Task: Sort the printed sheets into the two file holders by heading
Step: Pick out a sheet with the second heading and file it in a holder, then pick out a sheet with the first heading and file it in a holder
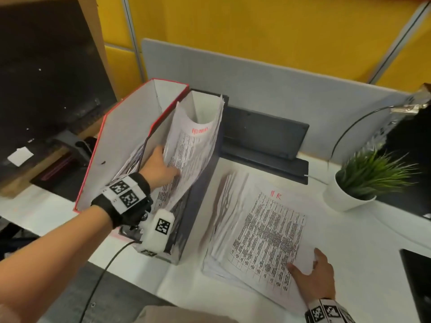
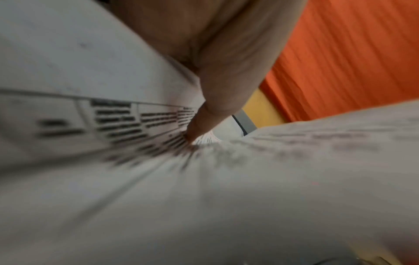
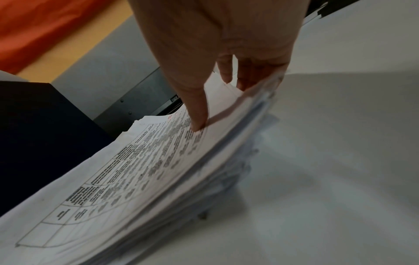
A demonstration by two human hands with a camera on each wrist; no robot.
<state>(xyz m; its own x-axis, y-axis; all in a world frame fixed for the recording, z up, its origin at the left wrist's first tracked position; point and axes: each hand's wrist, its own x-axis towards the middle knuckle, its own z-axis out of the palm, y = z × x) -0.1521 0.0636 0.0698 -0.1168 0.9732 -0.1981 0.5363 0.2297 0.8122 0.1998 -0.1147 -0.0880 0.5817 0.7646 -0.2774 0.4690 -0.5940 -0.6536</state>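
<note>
Two file holders stand side by side on the white desk (image 1: 363, 252): a red-edged one (image 1: 121, 145) on the left and a dark one (image 1: 198, 220) on the right. My left hand (image 1: 161, 167) reaches into the dark holder and pinches a curved printed sheet headed ADMIN (image 1: 198, 148); its thumb (image 2: 204, 122) presses on the print. A thick stack of printed sheets (image 1: 256, 231) lies right of the holders, with the top sheet headed HR. At the stack's near right corner, my right hand (image 1: 313, 273) pinches the raised corner of that top sheet (image 3: 158, 161), thumb on top.
A potted green plant (image 1: 363, 183) stands at the right rear. A dark flat device (image 1: 263, 134) lies behind the stack against a grey partition (image 1: 256, 73). A dark monitor (image 1: 46, 78) fills the left. A black slab (image 1: 417, 280) sits at the right edge.
</note>
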